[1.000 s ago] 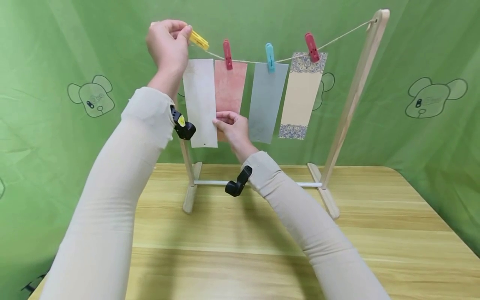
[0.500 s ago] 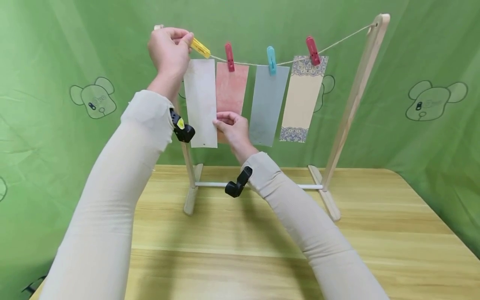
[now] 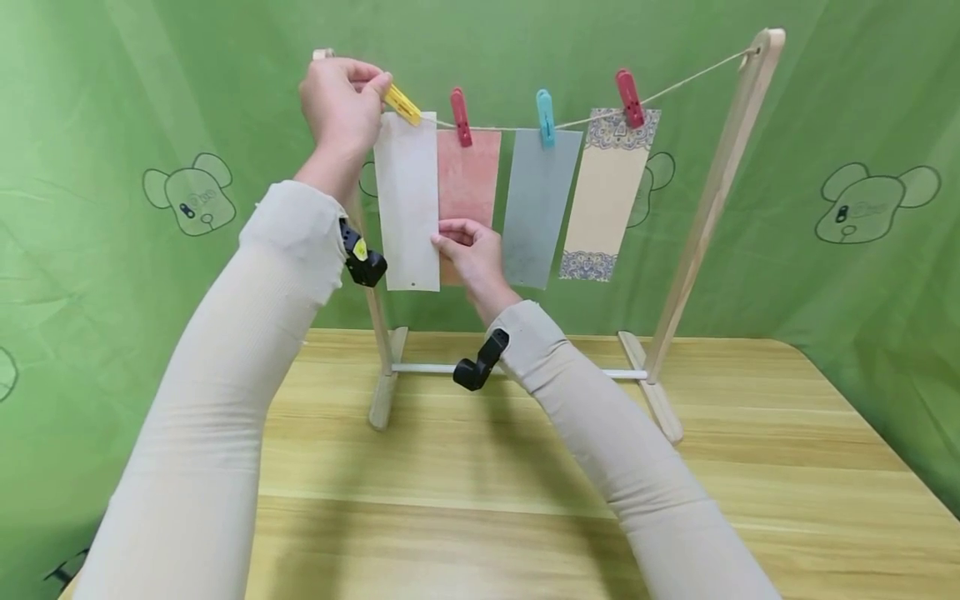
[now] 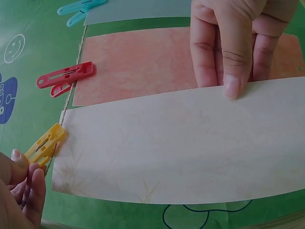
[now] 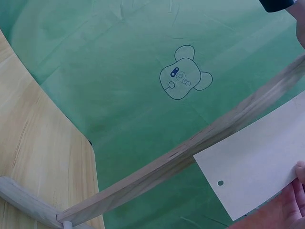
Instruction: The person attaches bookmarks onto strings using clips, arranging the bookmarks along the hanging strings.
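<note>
My left hand (image 3: 341,108) pinches a yellow clothespin (image 3: 402,106) between thumb and fingers at the left part of the string. The clothespin's tip overlaps the top edge of a white paper strip (image 3: 407,200), as the left wrist view also shows. Lower down, my right hand (image 3: 482,257) pinches that strip's right edge between thumb and fingers. Faint plant drawings mark the strip's top end, and a small hole (image 5: 220,183) is near its bottom. Just right of it hangs a pink strip (image 3: 468,179) under a red clothespin (image 3: 461,117), partly covered by my right hand.
A blue-grey strip (image 3: 542,208) hangs under a blue clothespin (image 3: 545,117). Farther right, a second red clothespin (image 3: 630,98) holds a cream patterned strip (image 3: 609,196). The string spans a wooden stand (image 3: 712,208) on the table (image 3: 480,517), before a green curtain (image 3: 862,83).
The white strip has risen slightly in my right hand, and the yellow clothespin has come down to its top edge. Earlier the clothespin's tip was above the strip. Both hands keep their pinch.
</note>
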A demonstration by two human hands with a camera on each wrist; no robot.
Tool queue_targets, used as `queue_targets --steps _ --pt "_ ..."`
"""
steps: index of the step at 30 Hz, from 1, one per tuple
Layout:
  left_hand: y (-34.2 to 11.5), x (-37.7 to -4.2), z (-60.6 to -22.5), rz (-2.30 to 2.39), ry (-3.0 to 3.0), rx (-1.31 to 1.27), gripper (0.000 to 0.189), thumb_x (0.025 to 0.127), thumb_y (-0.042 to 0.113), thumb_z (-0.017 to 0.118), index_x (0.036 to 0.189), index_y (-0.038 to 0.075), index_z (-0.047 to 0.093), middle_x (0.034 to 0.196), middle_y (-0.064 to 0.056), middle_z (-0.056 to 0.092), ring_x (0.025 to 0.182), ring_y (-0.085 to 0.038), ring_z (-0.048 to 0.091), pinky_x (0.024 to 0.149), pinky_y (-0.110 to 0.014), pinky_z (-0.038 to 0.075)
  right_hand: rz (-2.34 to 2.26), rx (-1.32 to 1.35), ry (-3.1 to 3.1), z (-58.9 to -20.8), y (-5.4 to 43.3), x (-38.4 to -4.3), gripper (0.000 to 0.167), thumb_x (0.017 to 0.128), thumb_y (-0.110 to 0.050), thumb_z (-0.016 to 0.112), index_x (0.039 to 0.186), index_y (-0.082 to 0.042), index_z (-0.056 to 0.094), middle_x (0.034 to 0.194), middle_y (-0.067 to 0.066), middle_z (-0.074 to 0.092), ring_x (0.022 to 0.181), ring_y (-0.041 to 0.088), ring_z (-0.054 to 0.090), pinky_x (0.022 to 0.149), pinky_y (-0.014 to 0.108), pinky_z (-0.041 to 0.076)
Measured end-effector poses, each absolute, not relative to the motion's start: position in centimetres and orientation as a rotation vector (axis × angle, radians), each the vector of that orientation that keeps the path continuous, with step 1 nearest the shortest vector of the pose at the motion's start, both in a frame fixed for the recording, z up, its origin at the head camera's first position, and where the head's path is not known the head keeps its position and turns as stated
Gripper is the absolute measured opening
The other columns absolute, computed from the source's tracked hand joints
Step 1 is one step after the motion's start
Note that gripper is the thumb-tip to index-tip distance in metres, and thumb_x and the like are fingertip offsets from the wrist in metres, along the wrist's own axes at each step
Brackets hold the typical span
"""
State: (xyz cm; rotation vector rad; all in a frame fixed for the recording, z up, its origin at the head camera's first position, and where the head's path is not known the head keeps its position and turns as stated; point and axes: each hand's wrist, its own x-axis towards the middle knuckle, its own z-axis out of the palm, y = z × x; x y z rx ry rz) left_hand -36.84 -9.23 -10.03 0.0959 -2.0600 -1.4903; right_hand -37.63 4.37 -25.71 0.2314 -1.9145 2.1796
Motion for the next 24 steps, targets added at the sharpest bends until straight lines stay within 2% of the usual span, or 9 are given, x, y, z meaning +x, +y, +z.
queue_targets --steps 8,24 --pt "-9.36 -36.82 -10.07 -1.555 -2.03 0.103 0.02 0.087 0.02 0.068 0.105 0.012 0.072 0.104 0.0 0.07 0.071 -0.004 0.058 0.071 -0.018 0.052 2.189 0.225 -1.906 -25.87 4.4 -37.78 0.021 0.08 0.005 0.07 0.1 0.003 0.067 0.08 0.001 0.064 0.073 0.009 0.06 0.075 0.023 0.056" --pt "-9.15 -37.01 -9.16 -1.667 -1.872 0.126 0.011 0.084 0.017 0.071 0.095 0.014 0.075 0.094 0.002 0.072 0.065 -0.004 0.059 0.069 -0.017 0.051 2.184 0.222 -1.918 -26.42 4.55 -37.79 0.019 0.081 0.005 0.07 0.1 0.004 0.066 0.079 0.0 0.063 0.072 0.007 0.059 0.073 0.022 0.055"
